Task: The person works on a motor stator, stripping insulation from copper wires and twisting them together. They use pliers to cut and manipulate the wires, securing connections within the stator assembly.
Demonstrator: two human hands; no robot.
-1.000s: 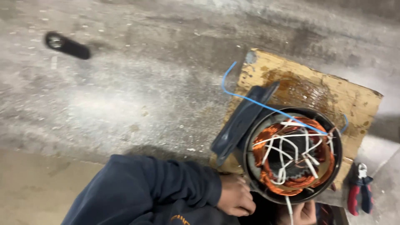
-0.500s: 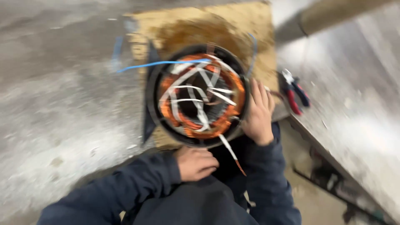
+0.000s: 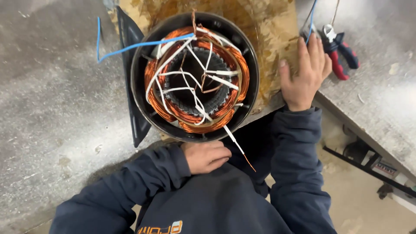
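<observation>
Now, stator housing (image 3: pixel 195 76): round, black, standing open end up on a stained board (image 3: pixel 277 30), between the two hands and nearer the left.
Windings (image 3: pixel 158 76): copper coils ringing the bore, crossed by white sleeved leads (image 3: pixel 186 89); one blue wire (image 3: pixel 130 45) trailing away beyond the left hand.
Left hand (image 3: pixel 206 156): curled loosely into a half fist against the near rim of the housing, gripping nothing visible.
Right hand (image 3: pixel 305 73): open, palm down, fingers spread flat on the board edge just beside the housing; empty.
Pliers (image 3: pixel 340 54): red and blue handles, lying on the grey surface (image 3: pixel 56 112) just past the right fingertips.
Loose lead (image 3: pixel 238 147): white, bare copper tip, hanging over the near rim beside the left hand.
Doing it well, as judged: brace the housing with both hands; avoid snagging the thin leads or scraping the copper.
</observation>
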